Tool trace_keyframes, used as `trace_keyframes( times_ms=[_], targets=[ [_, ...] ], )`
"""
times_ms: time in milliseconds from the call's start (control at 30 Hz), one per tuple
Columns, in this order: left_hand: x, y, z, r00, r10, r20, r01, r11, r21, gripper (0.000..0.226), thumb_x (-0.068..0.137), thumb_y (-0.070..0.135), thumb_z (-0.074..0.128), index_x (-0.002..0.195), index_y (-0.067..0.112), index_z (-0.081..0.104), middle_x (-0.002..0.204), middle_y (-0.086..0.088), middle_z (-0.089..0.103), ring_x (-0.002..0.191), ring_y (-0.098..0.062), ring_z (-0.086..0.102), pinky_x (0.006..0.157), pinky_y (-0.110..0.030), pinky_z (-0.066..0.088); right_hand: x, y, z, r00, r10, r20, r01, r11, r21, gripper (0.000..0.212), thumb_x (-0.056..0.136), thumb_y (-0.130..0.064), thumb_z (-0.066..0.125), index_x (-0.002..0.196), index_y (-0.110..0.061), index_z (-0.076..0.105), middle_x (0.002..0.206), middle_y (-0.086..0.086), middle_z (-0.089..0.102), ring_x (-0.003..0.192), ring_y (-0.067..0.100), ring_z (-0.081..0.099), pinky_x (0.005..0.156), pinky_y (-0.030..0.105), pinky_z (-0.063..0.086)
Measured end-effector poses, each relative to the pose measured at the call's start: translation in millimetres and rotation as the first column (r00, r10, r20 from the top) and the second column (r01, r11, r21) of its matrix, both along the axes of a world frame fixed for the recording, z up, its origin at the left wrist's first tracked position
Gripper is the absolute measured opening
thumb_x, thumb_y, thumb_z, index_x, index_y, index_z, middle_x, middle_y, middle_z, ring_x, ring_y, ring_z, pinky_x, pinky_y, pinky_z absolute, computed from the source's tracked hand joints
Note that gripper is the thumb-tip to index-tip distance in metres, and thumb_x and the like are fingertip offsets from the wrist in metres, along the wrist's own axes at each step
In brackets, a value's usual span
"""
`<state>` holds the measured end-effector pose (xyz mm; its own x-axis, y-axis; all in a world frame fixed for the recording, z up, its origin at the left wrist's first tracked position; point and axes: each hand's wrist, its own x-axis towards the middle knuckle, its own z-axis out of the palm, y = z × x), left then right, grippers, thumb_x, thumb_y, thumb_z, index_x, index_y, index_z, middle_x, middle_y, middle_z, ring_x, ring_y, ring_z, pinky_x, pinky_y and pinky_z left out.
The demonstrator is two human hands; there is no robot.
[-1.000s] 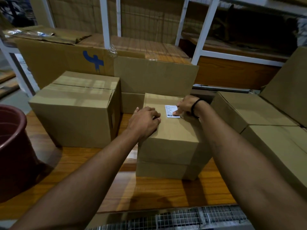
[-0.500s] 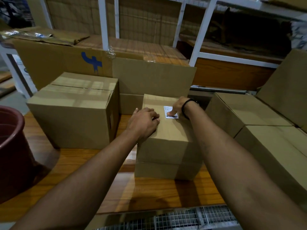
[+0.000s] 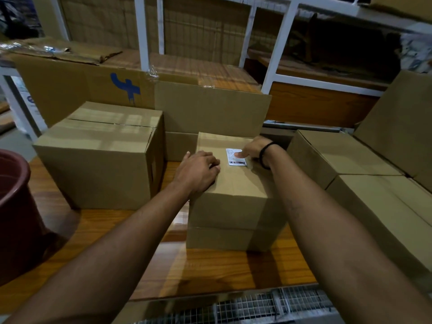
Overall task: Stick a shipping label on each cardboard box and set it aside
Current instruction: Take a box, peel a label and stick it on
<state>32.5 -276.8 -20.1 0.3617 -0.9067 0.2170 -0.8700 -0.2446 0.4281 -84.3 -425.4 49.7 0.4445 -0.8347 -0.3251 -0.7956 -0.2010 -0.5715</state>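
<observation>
A small cardboard box (image 3: pixel 233 206) stands on the wooden table (image 3: pixel 93 228) in the middle. A white shipping label (image 3: pixel 235 159) with a barcode lies on its top. My right hand (image 3: pixel 252 149), with a black band on the wrist, presses a fingertip on the label's upper part. My left hand (image 3: pixel 198 170) rests on the box's top left edge, fingers loosely curled, knuckles up. A larger taped box (image 3: pixel 100 155) sits to the left.
Two more boxes (image 3: pixel 346 157) lie at the right, one nearer box (image 3: pixel 385 206) beside the other. Flat cardboard sheets (image 3: pixel 210 108) lean behind. A dark red bucket (image 3: pixel 14 206) is at the left edge. White shelf posts (image 3: pixel 142 31) rise behind; a wire grid (image 3: pixel 257 305) runs along the front.
My right fingertip slid across the label from its lower right toward its upper middle. The left hand stays on the box.
</observation>
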Motion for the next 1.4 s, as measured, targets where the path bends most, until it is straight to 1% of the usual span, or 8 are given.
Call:
trace_keyframes(
  times_ms=[133,233,400,567,700,833,1000,1400],
  targets=[
    [0,-2,0,1.0,-0.004,0.001,0.004,1.0,-0.011,0.038,0.099,0.039,0.044,0.132,0.026,0.058,0.148,0.0,0.045,0.138,-0.015,0.035,0.118,-0.045,0.009,-19,-2,-2,0.998,-0.057,0.029,0.057,0.998,0.025,0.019,0.089,-0.028,0.066,0.089,-0.009,0.062,0.07,0.005,0.053,0.054,0.015,0.042,0.046,0.026,0.034],
    [0,-3,0,1.0,-0.008,0.004,0.008,1.0,-0.017,0.038,0.099,0.039,0.045,0.131,0.025,0.059,0.147,-0.001,0.046,0.137,-0.016,0.038,0.118,-0.045,0.009,-22,6,-1,0.99,-0.097,0.101,0.087,0.991,0.099,0.026,0.098,-0.009,0.039,0.086,-0.006,0.063,0.065,0.006,0.051,0.048,0.013,0.039,0.034,0.015,0.026],
    [1,-1,-1,1.0,-0.003,-0.007,0.003,1.0,-0.016,0.038,0.099,0.039,0.045,0.131,0.025,0.059,0.148,-0.001,0.045,0.137,-0.016,0.038,0.119,-0.046,0.009,-19,11,0,0.986,-0.13,0.107,0.116,0.985,0.132,0.034,0.096,-0.006,0.034,0.102,-0.004,0.068,0.066,0.005,0.055,0.05,0.013,0.042,0.044,0.023,0.028],
    [0,1,-1,1.0,-0.008,0.008,0.008,1.0,-0.016,0.039,0.1,0.039,0.043,0.132,0.025,0.058,0.149,-0.001,0.044,0.139,-0.017,0.034,0.119,-0.045,0.009,-11,11,-6,0.988,-0.119,0.096,0.116,0.993,0.036,0.026,0.091,-0.003,0.037,0.093,-0.002,0.063,0.072,0.014,0.057,0.05,0.019,0.045,0.039,0.018,0.03],
    [2,1,-3,1.0,-0.003,0.001,0.003,1.0,-0.018,0.038,0.1,0.038,0.043,0.132,0.025,0.058,0.149,-0.001,0.044,0.14,-0.016,0.033,0.118,-0.045,0.008,-14,1,-8,0.981,-0.139,0.137,0.12,0.983,0.142,0.034,0.093,-0.002,0.028,0.082,-0.004,0.06,0.062,0.008,0.053,0.048,0.015,0.042,0.045,0.023,0.026],
    [0,-4,-6,1.0,-0.012,0.005,0.012,1.0,-0.029,0.037,0.098,0.037,0.044,0.129,0.024,0.061,0.145,-0.001,0.048,0.137,-0.015,0.037,0.118,-0.046,0.01,-13,-3,-13,0.978,-0.169,0.125,0.154,0.98,0.124,0.034,0.093,-0.004,0.029,0.075,-0.006,0.058,0.059,0.007,0.053,0.046,0.015,0.042,0.046,0.023,0.024],
    [2,-4,-5,1.0,-0.023,0.009,0.023,0.999,-0.025,0.037,0.099,0.037,0.044,0.129,0.024,0.061,0.145,-0.001,0.048,0.137,-0.016,0.036,0.117,-0.046,0.01,-20,-5,-8,0.971,-0.164,0.173,0.113,0.956,0.27,0.037,0.099,-0.004,0.027,0.087,-0.01,0.061,0.066,-0.001,0.05,0.053,0.01,0.04,0.051,0.026,0.022],
    [0,1,-1,1.0,-0.026,0.002,0.026,1.0,-0.018,0.038,0.1,0.036,0.043,0.131,0.024,0.059,0.148,-0.002,0.045,0.139,-0.016,0.034,0.118,-0.046,0.009,-6,-9,-8,0.969,-0.202,0.144,0.17,0.963,0.207,0.037,0.092,-0.003,0.026,0.095,-0.004,0.062,0.063,0.002,0.054,0.046,0.014,0.042,0.048,0.024,0.023]
  ],
)
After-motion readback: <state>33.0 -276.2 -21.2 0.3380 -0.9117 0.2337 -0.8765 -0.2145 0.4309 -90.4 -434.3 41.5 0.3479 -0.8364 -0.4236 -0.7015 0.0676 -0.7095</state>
